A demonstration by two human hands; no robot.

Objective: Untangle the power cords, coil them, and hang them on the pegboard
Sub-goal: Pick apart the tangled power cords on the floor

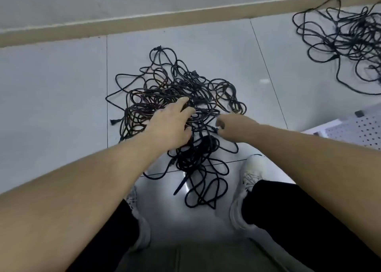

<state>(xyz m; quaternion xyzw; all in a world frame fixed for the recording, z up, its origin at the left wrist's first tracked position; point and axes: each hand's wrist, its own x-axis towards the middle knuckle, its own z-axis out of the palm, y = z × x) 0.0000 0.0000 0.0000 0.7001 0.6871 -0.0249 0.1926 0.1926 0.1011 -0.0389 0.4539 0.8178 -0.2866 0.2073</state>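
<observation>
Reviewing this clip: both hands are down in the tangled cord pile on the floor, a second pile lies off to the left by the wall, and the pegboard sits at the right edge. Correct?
Not quite. The second pile lies off to the right by the wall, not the left, as the head view shows. The rest holds: the left hand and right hand are in the tangled cord pile, and the pegboard sits at the right edge.

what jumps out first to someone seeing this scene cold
A big tangled heap of black power cords sprawls on the pale grey floor tiles at the centre. Both bare hands reach into it, the left hand over the heap's middle and the right hand at its right edge. A second black cord tangle lies at the upper right, and a white perforated pegboard lies flat at the right edge.
</observation>
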